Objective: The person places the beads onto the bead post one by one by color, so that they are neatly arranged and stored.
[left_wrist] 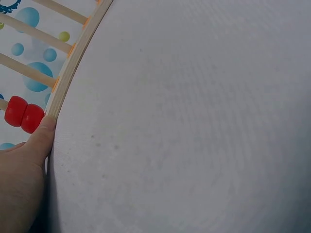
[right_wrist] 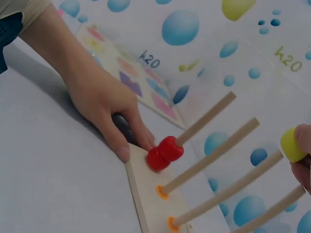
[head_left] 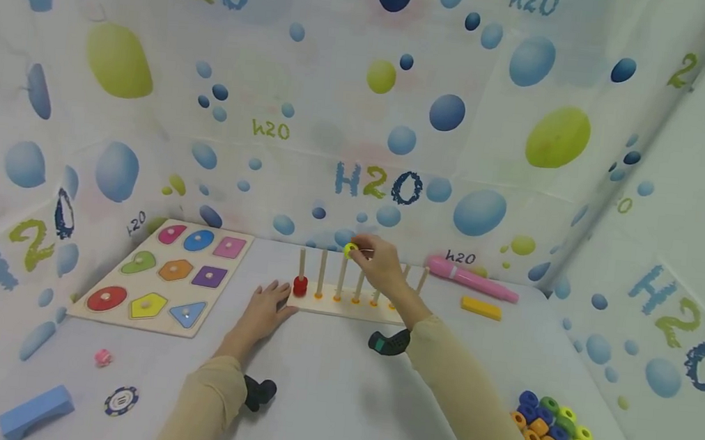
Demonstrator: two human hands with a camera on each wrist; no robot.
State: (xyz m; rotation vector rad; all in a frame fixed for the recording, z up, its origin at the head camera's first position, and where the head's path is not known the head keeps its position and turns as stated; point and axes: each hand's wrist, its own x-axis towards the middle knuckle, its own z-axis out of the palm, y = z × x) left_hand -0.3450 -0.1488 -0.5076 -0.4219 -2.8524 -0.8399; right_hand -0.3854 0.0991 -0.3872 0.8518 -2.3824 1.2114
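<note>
A wooden peg board [head_left: 345,309] with a row of upright pegs stands near the back wall. Two red beads [right_wrist: 165,153] are stacked on its leftmost peg. My left hand [head_left: 265,310] holds the board's left end, the thumb [left_wrist: 43,133] against the front edge and the fingers on the far side. Between thumb and fingers my right hand [head_left: 380,264] pinches a yellow bead [right_wrist: 292,144]. That bead is beside the top of the third peg [right_wrist: 238,187] from the left; the right wrist view shows a small gap between them.
Loose yellow, green, blue and orange beads [head_left: 551,429] lie at the front right. A shape puzzle board [head_left: 155,279] lies at the left. Behind on the right are a pink marker [head_left: 473,278] and a yellow block [head_left: 481,308]. A blue block [head_left: 36,410] and a poker chip [head_left: 121,401] sit front left.
</note>
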